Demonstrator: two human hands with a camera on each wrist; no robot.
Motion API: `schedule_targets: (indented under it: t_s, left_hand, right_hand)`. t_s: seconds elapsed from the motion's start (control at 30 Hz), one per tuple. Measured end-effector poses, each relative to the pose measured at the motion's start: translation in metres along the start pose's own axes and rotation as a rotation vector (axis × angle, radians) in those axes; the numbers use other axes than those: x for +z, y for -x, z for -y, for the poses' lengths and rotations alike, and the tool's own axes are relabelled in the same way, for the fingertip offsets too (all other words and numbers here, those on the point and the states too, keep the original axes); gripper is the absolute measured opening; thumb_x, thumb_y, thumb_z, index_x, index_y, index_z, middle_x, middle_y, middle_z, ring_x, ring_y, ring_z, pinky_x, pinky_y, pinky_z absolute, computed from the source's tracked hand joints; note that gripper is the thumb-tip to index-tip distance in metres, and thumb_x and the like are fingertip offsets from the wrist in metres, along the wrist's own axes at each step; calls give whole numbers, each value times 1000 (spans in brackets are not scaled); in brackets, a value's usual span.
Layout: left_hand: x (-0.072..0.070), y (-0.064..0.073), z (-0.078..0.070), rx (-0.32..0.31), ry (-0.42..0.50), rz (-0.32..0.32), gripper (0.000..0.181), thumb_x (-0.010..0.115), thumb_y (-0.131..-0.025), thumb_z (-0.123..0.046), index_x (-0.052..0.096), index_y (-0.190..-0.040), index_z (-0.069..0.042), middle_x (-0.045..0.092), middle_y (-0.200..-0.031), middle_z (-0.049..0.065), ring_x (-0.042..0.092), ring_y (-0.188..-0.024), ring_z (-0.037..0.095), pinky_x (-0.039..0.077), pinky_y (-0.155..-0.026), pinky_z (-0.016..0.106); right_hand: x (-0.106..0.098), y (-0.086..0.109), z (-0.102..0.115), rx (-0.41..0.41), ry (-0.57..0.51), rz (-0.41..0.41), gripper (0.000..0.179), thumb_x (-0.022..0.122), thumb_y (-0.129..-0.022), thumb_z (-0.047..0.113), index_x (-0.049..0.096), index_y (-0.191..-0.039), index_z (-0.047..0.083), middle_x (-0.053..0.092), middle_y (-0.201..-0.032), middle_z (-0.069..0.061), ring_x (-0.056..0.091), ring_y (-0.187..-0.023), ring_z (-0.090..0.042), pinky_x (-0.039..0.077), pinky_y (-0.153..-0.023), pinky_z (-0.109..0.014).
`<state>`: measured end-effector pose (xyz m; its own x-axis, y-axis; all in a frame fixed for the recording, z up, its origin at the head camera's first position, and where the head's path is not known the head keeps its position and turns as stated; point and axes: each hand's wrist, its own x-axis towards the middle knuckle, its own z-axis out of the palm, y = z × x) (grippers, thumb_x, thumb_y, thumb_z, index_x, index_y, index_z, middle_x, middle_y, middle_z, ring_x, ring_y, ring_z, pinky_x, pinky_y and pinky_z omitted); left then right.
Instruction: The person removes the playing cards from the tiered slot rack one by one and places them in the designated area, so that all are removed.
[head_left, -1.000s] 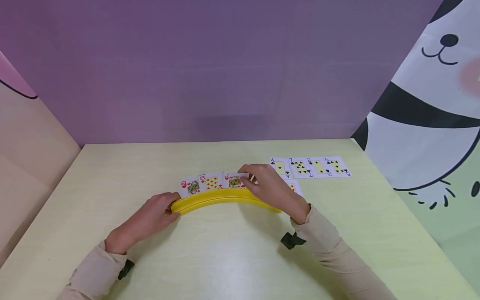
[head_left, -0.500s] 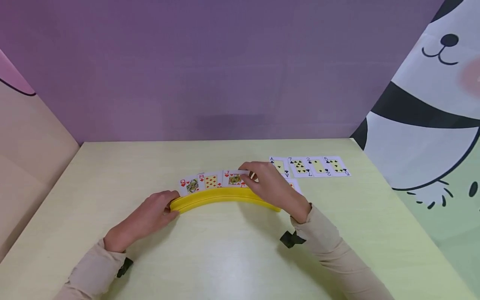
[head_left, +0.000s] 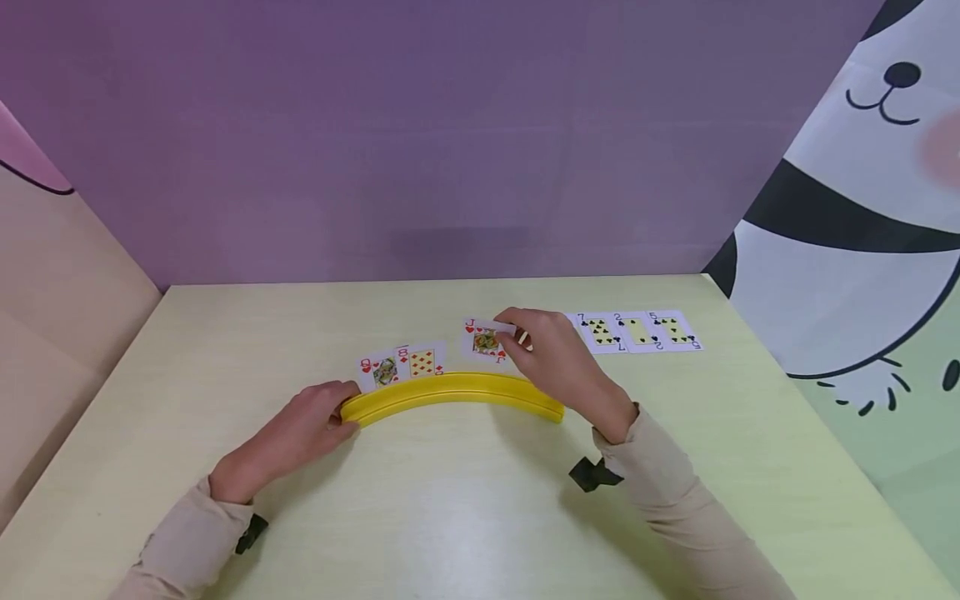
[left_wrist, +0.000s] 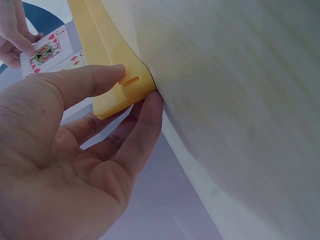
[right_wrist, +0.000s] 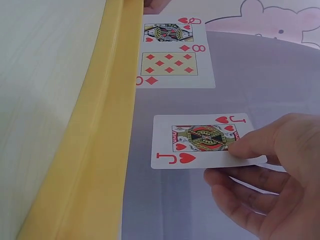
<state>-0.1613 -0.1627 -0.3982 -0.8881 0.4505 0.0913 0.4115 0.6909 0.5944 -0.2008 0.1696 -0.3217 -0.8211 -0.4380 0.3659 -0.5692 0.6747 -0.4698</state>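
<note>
In the head view, my left hand (head_left: 300, 429) grips the left end of a curved yellow card holder (head_left: 450, 387); the left wrist view has the thumb on one side of that end and fingers on the other. My right hand (head_left: 561, 358) pinches a jack of hearts (head_left: 485, 340) between thumb and fingers by its right side. The jack is up behind the holder, apart from it in the right wrist view (right_wrist: 205, 137). A queen of hearts (head_left: 385, 372) and an overlapping eight of diamonds (head_left: 422, 362) stand in the holder's left half, their lower edges hidden.
A row of black-suit playing cards lies face up at the back right: a seven (head_left: 598, 333), a two (head_left: 637, 333) and a five (head_left: 675, 332). My right hand covers the row's left end. Beyond the pale table (head_left: 450, 517) rises a purple wall (head_left: 450, 167).
My right hand has raised the jack of hearts up out of the holder and a little to the right. My left hand keeps its grip on the holder's end.
</note>
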Motion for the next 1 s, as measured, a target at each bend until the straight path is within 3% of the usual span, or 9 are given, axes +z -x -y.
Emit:
schedule_targets:
  t_s: [0.23, 0.4, 0.57, 0.77, 1.0]
  left_hand:
    - [1, 1, -2, -11, 6, 1, 20, 72, -86, 3, 62, -102, -2, 64, -95, 7, 58, -84, 19, 58, -71, 25]
    - [1, 2, -3, -14, 18, 1, 20, 72, -86, 2, 62, -103, -2, 64, -97, 8, 59, -85, 20, 59, -71, 26]
    - [0, 2, -3, -13, 13, -1, 20, 72, -86, 2, 62, -102, -3, 63, -95, 6, 59, -84, 19, 58, -71, 25]
    - [-1, 2, -1, 12, 11, -1, 20, 72, -86, 4, 62, -101, -3, 63, -94, 6, 58, -83, 18, 59, -71, 26]
    - [-1, 2, -3, 5, 13, 3, 20, 73, -86, 3, 62, -102, -3, 64, -95, 6, 58, -83, 18, 59, -71, 26]
  right_hand:
    - [-9, 6, 0, -28, 33, -23, 22, 66, -96, 11, 69, -117, 6, 72, -93, -6, 64, -75, -17, 54, -61, -28]
    - [-17, 12, -3, -38, 24, -54, 33, 68, -95, 9, 57, -126, 6, 71, -89, -7, 63, -74, -17, 53, -59, -28]
    - [-24, 20, -6, -72, 5, -98, 30, 68, -93, 4, 45, -112, 7, 67, -86, -4, 60, -73, -14, 53, -62, -28]
    - [-30, 30, -12, -138, 5, -146, 22, 69, -92, 1, 49, -95, 9, 64, -86, -2, 63, -75, -10, 55, -66, -25]
    - [-40, 40, -21, -142, 34, -217, 19, 70, -90, -1, 57, -99, 9, 69, -92, -2, 62, -76, -10, 50, -58, -22]
